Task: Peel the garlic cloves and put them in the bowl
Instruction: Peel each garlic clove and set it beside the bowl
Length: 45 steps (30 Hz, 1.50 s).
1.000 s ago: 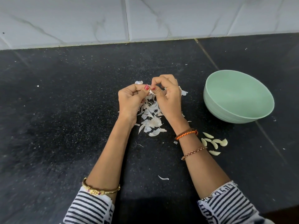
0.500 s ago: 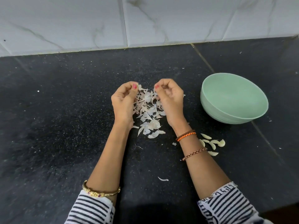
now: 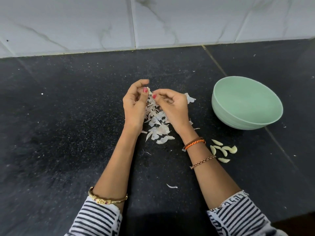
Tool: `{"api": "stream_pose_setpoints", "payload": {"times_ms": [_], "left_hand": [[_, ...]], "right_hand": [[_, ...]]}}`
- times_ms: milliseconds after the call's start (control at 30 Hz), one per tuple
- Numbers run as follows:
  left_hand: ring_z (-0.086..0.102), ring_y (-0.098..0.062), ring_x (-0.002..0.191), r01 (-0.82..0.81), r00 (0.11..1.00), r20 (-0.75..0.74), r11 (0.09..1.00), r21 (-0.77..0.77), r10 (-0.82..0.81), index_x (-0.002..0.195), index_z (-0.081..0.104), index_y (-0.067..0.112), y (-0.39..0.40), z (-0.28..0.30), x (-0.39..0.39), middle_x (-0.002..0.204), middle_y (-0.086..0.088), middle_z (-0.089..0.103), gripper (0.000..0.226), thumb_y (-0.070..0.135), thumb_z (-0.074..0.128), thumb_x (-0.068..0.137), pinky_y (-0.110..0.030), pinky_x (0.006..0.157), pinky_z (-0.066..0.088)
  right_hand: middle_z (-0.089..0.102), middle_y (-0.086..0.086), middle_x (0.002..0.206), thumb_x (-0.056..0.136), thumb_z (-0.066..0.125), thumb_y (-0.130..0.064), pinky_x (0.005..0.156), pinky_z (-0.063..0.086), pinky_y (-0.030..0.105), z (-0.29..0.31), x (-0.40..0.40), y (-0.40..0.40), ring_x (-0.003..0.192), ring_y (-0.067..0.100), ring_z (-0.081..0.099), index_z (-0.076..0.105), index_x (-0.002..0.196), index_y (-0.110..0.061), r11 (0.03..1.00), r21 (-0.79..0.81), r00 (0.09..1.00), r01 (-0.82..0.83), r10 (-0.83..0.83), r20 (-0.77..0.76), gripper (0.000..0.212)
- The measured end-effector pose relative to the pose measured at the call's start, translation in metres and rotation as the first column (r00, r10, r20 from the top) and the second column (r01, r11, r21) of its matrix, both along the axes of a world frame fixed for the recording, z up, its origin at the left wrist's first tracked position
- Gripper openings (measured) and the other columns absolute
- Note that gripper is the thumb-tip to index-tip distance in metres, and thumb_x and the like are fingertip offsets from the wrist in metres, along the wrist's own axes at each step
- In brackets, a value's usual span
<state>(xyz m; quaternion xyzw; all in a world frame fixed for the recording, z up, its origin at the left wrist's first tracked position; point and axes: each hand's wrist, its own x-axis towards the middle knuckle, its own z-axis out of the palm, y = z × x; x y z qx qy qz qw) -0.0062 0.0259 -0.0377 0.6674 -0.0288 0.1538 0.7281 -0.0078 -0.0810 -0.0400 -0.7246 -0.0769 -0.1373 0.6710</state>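
My left hand and my right hand meet fingertip to fingertip above a heap of white garlic skins. Between the thumbs and forefingers both pinch a small pale garlic clove, mostly hidden by the fingers. A pale green bowl stands to the right of my hands, tilted toward me, with nothing visible inside. Several peeled cloves lie on the counter just right of my right wrist, in front of the bowl.
The black speckled counter runs back to a white marbled tile wall. One loose skin sliver lies between my forearms, and another piece of skin lies beyond my right hand.
Half a second ago my hands were apart over the skins. They have come back together, fingertips touching around the clove, and the view has shifted slightly.
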Motion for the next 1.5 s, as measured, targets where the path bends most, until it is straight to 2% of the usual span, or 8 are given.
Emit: {"api": "stream_pose_setpoints", "payload": {"times_ms": [300,400,667,933,1167,1300,1400,1500], "left_hand": [[0.057,-0.008,0.073,-0.036,0.999,-0.006,0.999,0.03,0.036,0.085,0.067,0.016,-0.001,-0.002,0.001,0.08,0.005,0.065,0.01,0.007,0.062,0.087,-0.019,0.071,0.049],[0.06,-0.006,0.073,-0.05,0.999,-0.012,0.999,-0.009,0.05,0.087,0.068,0.013,-0.003,-0.003,0.001,0.079,0.004,0.067,0.012,0.002,0.065,0.083,-0.019,0.073,0.05],[0.066,-0.009,0.08,-0.018,0.999,0.027,0.999,-0.038,0.019,0.084,0.071,0.016,-0.002,-0.005,0.002,0.074,0.011,0.071,0.018,0.0,0.068,0.079,-0.026,0.08,0.051],[0.063,0.001,0.07,-0.028,0.993,0.111,0.999,-0.046,0.033,0.089,0.068,0.02,-0.012,-0.002,-0.001,0.068,0.018,0.069,0.028,-0.006,0.066,0.079,-0.018,0.071,0.05],[0.058,0.001,0.066,-0.011,0.997,0.073,0.998,-0.058,0.015,0.083,0.067,0.021,-0.011,-0.004,-0.001,0.066,0.017,0.068,0.025,-0.004,0.065,0.08,-0.02,0.069,0.049],[0.062,-0.001,0.071,0.043,0.989,0.144,0.999,0.025,-0.046,0.087,0.067,0.02,-0.013,-0.003,-0.003,0.07,0.017,0.069,0.022,0.0,0.065,0.078,-0.021,0.071,0.05],[0.062,0.0,0.072,-0.02,0.984,0.175,1.0,-0.017,0.023,0.092,0.067,0.016,-0.016,-0.004,-0.003,0.071,0.018,0.069,0.022,-0.001,0.065,0.079,-0.019,0.071,0.05],[0.059,0.001,0.07,-0.075,0.988,0.122,0.99,-0.121,0.09,0.098,0.065,0.012,-0.01,-0.005,0.001,0.07,0.016,0.068,0.023,-0.003,0.064,0.081,-0.017,0.072,0.048]], "right_hand": [[0.063,-0.005,0.068,0.085,0.063,-0.004,0.059,0.048,0.016,0.003,0.001,0.0,0.06,-0.001,0.057,0.069,0.083,-0.005,0.994,-0.044,0.995,0.1,-0.101,-0.02,0.006],[0.062,-0.005,0.064,0.087,0.06,-0.006,0.057,0.044,0.013,0.006,0.0,0.001,0.056,-0.003,0.055,0.066,0.074,-0.011,0.995,0.007,0.989,0.098,-0.096,-0.115,0.016],[0.057,-0.004,0.055,0.088,0.056,0.0,0.056,0.04,0.008,0.012,-0.002,0.001,0.052,-0.005,0.054,0.061,0.06,-0.013,0.994,0.081,0.992,0.069,-0.06,-0.108,0.032],[0.046,-0.001,0.05,0.087,0.053,0.002,0.041,0.03,0.01,0.015,0.0,0.007,0.041,0.0,0.04,0.058,0.058,-0.005,0.914,0.369,0.945,0.17,-0.045,-0.324,0.03],[0.042,0.003,0.054,0.085,0.052,0.003,0.036,0.023,0.012,0.021,-0.001,0.005,0.04,0.001,0.033,0.055,0.055,-0.006,0.904,0.377,0.909,0.2,-0.028,-0.416,0.031],[0.04,-0.004,0.044,0.086,0.053,-0.001,0.035,0.019,0.015,0.025,0.001,-0.003,0.036,0.002,0.027,0.054,0.057,-0.008,0.884,0.394,0.858,0.251,-0.015,-0.514,0.03],[0.05,-0.006,0.046,0.087,0.058,-0.005,0.039,0.029,0.013,0.024,-0.001,-0.003,0.039,0.0,0.037,0.062,0.062,-0.009,0.939,0.258,0.905,0.229,-0.108,-0.411,0.025],[0.063,-0.004,0.06,0.081,0.066,-0.002,0.054,0.043,0.012,0.018,-0.001,-0.004,0.052,-0.002,0.054,0.071,0.071,-0.004,0.944,0.183,0.943,0.275,-0.228,-0.241,0.011]]}}
